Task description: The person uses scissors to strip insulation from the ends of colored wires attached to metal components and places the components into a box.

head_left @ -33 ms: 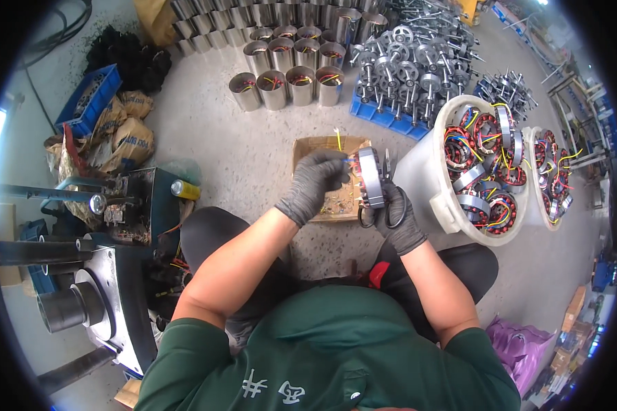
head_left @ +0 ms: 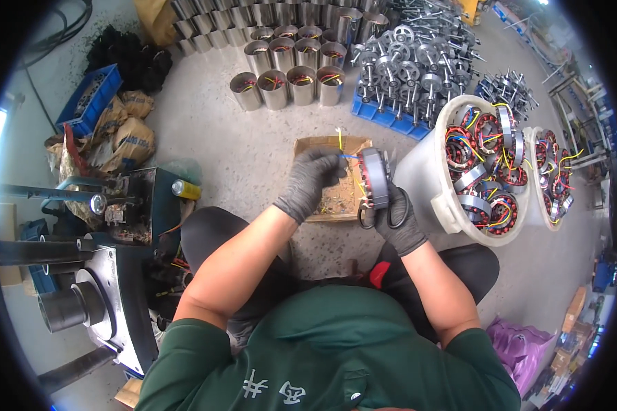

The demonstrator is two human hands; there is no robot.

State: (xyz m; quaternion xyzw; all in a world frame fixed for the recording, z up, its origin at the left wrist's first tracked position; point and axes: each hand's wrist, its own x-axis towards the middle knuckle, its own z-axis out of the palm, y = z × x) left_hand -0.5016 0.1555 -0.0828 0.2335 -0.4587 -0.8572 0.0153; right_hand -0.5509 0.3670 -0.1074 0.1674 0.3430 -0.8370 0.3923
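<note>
My right hand (head_left: 403, 229), in a dark grey glove, holds a round motor stator (head_left: 375, 177) with copper windings upright on its edge. Black-handled scissors (head_left: 389, 214) hang looped on that hand's fingers. My left hand (head_left: 310, 181), also gloved, pinches the coloured wire leads (head_left: 341, 147) that come off the stator's left side. Both hands are above a shallow cardboard box (head_left: 320, 145) of wire scraps on the floor. Just to the right stands a white bucket (head_left: 421, 179) filled with several more stators.
A second white bucket (head_left: 536, 205) of stators stands further right. Metal cylinder housings (head_left: 288, 75) and rotors on blue trays (head_left: 411, 68) fill the far floor. At the left are a blue crate (head_left: 89, 96), sacks (head_left: 127, 133) and a machine (head_left: 116, 274); a purple bag (head_left: 521, 342) lies at the lower right.
</note>
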